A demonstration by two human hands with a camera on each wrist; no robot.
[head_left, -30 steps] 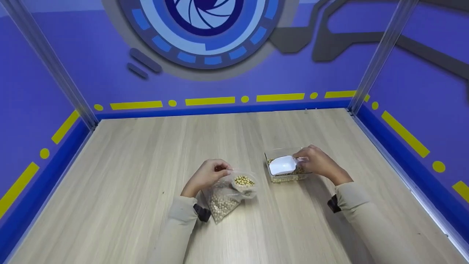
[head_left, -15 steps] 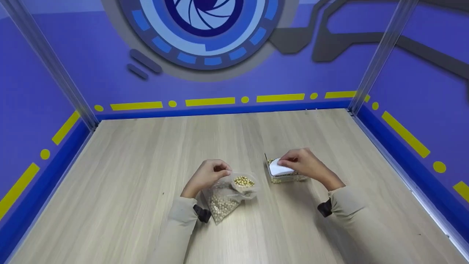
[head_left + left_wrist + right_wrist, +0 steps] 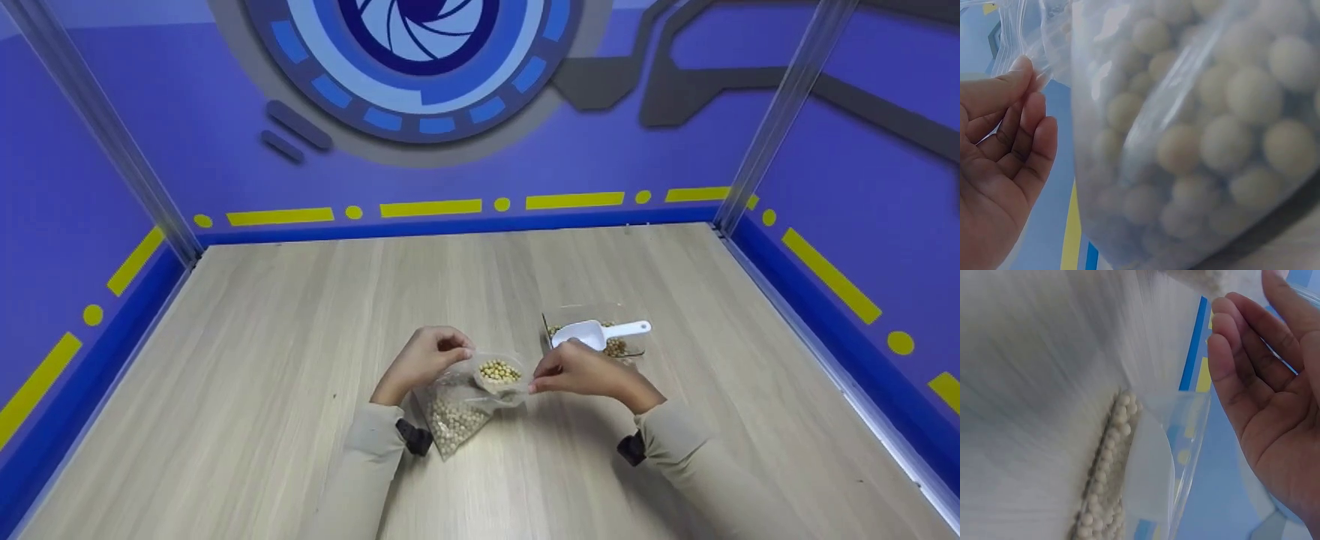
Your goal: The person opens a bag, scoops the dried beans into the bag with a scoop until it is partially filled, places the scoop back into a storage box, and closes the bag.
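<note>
A clear zip bag (image 3: 457, 420) of pale round beans (image 3: 1230, 140) stands on the table, its mouth spread and showing beans inside. My left hand (image 3: 424, 365) pinches the bag's upper left edge between thumb and forefinger, as the left wrist view also shows. At the opposite edge, my right hand (image 3: 589, 373) has its fingertips close to the bag; its fingers are loosely bent, thumb apart from them. Contact there is hard to tell. Behind the right hand, a white scoop (image 3: 626, 329) lies on the beans in a clear plastic box (image 3: 1193, 455), handle toward the right.
The wooden table (image 3: 300, 315) is bordered by blue-purple panels (image 3: 450, 176) at the back and both sides. Metal posts (image 3: 780, 120) stand at the back corners. The box is just right of the bag.
My right hand has released the scoop, leaving it in the box, and moved left and nearer to the bag's right edge. My left hand has stayed at the bag.
</note>
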